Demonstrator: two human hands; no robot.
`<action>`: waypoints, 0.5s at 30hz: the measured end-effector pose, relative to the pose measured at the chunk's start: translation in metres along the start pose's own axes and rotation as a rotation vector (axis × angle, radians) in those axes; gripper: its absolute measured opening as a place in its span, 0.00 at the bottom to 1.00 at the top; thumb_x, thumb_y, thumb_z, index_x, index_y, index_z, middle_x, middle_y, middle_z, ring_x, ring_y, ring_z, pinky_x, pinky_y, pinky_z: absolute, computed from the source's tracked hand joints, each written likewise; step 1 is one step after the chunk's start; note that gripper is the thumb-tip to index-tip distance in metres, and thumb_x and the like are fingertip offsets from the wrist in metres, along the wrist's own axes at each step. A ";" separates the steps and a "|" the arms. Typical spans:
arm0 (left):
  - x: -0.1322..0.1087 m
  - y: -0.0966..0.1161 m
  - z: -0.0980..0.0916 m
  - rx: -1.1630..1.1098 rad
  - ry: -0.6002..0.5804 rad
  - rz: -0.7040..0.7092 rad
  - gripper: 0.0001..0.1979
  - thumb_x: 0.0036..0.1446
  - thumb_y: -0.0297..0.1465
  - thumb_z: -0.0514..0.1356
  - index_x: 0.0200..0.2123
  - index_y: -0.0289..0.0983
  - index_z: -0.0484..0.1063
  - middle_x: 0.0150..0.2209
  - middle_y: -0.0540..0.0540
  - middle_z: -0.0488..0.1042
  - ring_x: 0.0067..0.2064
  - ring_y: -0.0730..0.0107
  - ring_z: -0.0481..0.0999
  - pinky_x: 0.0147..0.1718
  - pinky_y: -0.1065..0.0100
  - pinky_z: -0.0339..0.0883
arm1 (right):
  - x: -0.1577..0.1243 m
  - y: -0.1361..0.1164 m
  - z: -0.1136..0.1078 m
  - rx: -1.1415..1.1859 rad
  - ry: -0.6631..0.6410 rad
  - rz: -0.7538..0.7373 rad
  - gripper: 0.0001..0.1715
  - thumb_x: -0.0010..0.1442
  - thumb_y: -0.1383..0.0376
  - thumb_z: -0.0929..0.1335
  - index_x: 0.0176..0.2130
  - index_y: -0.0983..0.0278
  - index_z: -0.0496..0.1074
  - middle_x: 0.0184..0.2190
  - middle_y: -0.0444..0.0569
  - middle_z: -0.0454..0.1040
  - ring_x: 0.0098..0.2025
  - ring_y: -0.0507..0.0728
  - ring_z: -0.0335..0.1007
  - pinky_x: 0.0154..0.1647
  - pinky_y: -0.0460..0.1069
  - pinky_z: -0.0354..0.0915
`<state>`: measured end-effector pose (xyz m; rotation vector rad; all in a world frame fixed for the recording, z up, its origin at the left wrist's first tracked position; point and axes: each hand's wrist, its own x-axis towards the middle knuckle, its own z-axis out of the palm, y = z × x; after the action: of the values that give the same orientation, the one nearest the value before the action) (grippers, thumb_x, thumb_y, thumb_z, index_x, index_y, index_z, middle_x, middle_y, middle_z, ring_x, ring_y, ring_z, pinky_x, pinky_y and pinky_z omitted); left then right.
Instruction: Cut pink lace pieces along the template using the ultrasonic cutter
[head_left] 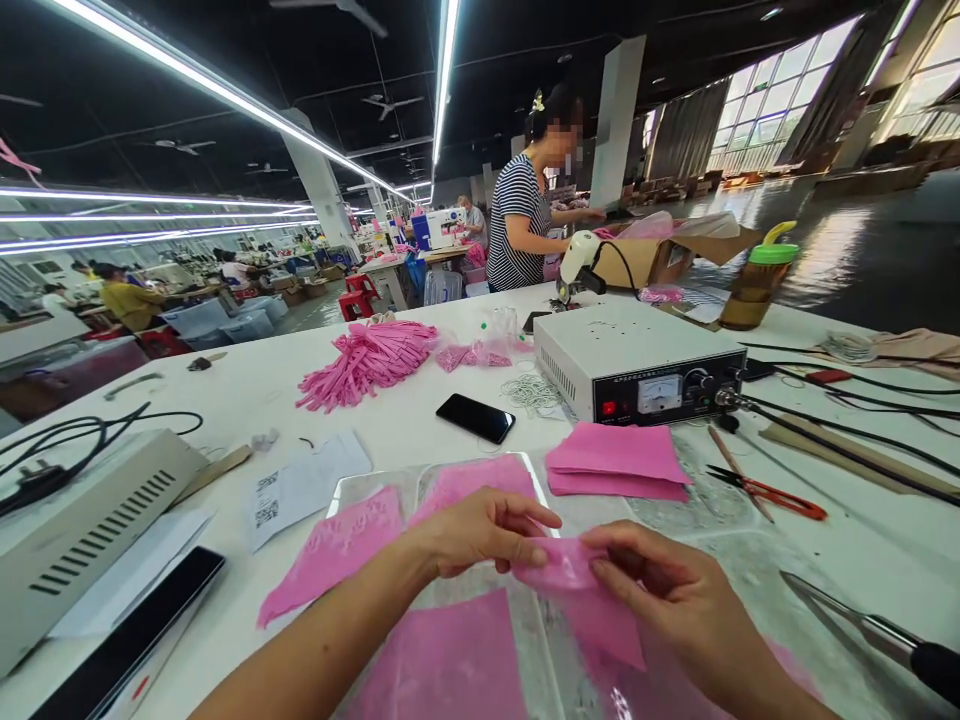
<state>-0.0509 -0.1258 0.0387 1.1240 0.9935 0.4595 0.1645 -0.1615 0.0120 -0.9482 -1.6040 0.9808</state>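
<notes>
Between both hands is a folded pink fabric piece, partly glossy, its lower end hanging over the plastic. My left hand pinches its left end between thumb and fingers. At the other end, my right hand grips it with the thumb in front. Beneath them lie clear plastic bags with pink pieces in or under them; I cannot tell which. One flat pink piece shows below my left forearm, and another pink piece lies to the left. Just beyond my right hand sits a stack of pink fabric.
Orange-handled scissors and a pointed black-handled tool lie at right. Behind are a control box, a phone, pink strips and a bottle. A co-worker stands across the table by a carton.
</notes>
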 end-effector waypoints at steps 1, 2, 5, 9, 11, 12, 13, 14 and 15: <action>-0.003 0.000 0.001 -0.014 0.008 0.013 0.30 0.34 0.37 0.75 0.44 0.35 0.77 0.30 0.49 0.74 0.28 0.76 0.70 0.25 0.74 0.58 | 0.001 -0.002 0.003 -0.010 0.000 -0.019 0.08 0.55 0.59 0.71 0.34 0.58 0.79 0.30 0.47 0.80 0.27 0.55 0.76 0.26 0.45 0.73; -0.006 0.000 0.002 -0.029 0.023 0.032 0.30 0.34 0.38 0.75 0.44 0.34 0.77 0.31 0.48 0.75 0.29 0.76 0.70 0.27 0.73 0.59 | 0.003 -0.003 0.005 -0.021 -0.002 -0.033 0.08 0.54 0.60 0.71 0.36 0.57 0.80 0.30 0.47 0.80 0.26 0.54 0.75 0.25 0.44 0.73; -0.014 0.002 0.003 -0.066 0.125 0.118 0.27 0.34 0.42 0.74 0.38 0.33 0.77 0.31 0.49 0.74 0.31 0.74 0.71 0.31 0.72 0.62 | 0.010 -0.002 0.011 -0.075 0.037 -0.088 0.13 0.54 0.62 0.71 0.42 0.56 0.79 0.31 0.46 0.80 0.27 0.54 0.76 0.26 0.45 0.73; -0.027 -0.010 -0.004 -0.036 0.247 0.199 0.22 0.36 0.43 0.74 0.29 0.33 0.75 0.26 0.51 0.71 0.28 0.76 0.68 0.30 0.72 0.62 | 0.009 0.009 0.022 -0.180 0.035 -0.209 0.19 0.55 0.64 0.68 0.47 0.55 0.76 0.31 0.45 0.80 0.29 0.55 0.77 0.33 0.48 0.74; -0.036 -0.023 -0.009 -0.003 0.266 0.203 0.20 0.38 0.43 0.73 0.28 0.33 0.75 0.25 0.51 0.72 0.29 0.75 0.69 0.32 0.71 0.64 | 0.005 0.013 0.029 -0.163 -0.065 -0.149 0.19 0.55 0.64 0.68 0.48 0.55 0.75 0.29 0.44 0.79 0.28 0.54 0.76 0.31 0.48 0.74; -0.041 -0.029 -0.011 0.014 0.279 0.202 0.19 0.40 0.43 0.72 0.27 0.33 0.75 0.25 0.50 0.72 0.29 0.74 0.69 0.32 0.71 0.64 | 0.002 0.013 0.033 -0.123 -0.122 -0.081 0.19 0.55 0.63 0.68 0.48 0.56 0.75 0.29 0.44 0.79 0.28 0.54 0.76 0.31 0.47 0.74; -0.046 -0.034 -0.013 0.033 0.297 0.202 0.18 0.42 0.43 0.70 0.27 0.33 0.76 0.25 0.50 0.72 0.28 0.74 0.69 0.32 0.71 0.64 | 0.001 0.013 0.038 -0.068 -0.183 0.000 0.19 0.55 0.61 0.68 0.48 0.56 0.75 0.29 0.45 0.79 0.29 0.55 0.76 0.31 0.47 0.74; -0.051 -0.037 -0.015 0.053 0.318 0.204 0.17 0.44 0.43 0.69 0.27 0.33 0.77 0.24 0.50 0.72 0.28 0.75 0.68 0.32 0.71 0.64 | 0.001 0.011 0.042 -0.008 -0.238 0.078 0.20 0.55 0.60 0.68 0.48 0.57 0.75 0.29 0.45 0.78 0.29 0.55 0.75 0.30 0.48 0.73; -0.057 -0.038 -0.016 0.077 0.340 0.208 0.16 0.46 0.42 0.68 0.28 0.33 0.77 0.24 0.50 0.72 0.28 0.75 0.68 0.31 0.71 0.63 | 0.002 0.009 0.047 0.048 -0.283 0.142 0.21 0.55 0.58 0.69 0.49 0.58 0.75 0.29 0.46 0.78 0.30 0.55 0.75 0.29 0.48 0.73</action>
<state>-0.0997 -0.1753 0.0268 1.2496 1.2014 0.8057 0.1198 -0.1634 -0.0041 -0.9315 -1.7547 1.2926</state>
